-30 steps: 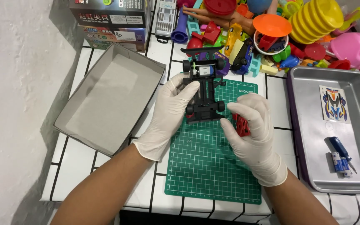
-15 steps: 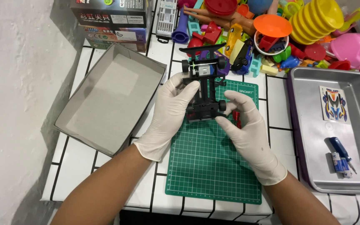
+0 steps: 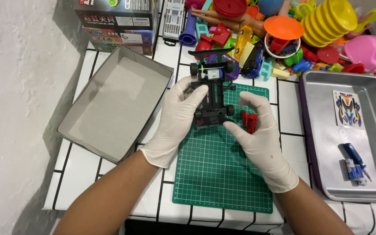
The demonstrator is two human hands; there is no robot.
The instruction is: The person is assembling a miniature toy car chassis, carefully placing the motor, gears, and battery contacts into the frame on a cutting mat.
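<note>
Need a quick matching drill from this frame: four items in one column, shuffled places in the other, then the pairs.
1. toy car chassis
2. red part
3. blue screwdriver
4. grey cardboard box

A. in the metal tray
B. between left hand and right hand
C. left of the green cutting mat
D. on the mat, by the right fingers

Pairs: 1-B, 2-D, 3-A, 4-C

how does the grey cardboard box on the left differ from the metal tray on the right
The grey cardboard box is matte, sits at an angle to the table's tile lines and shows nothing inside; the metal tray is shiny, lies nearly square to them and holds a sticker sheet, a blue-handled screwdriver and a battery. The box's walls look taller than the tray's low rim. Both are open-topped rectangles flanking the green cutting mat.
</note>
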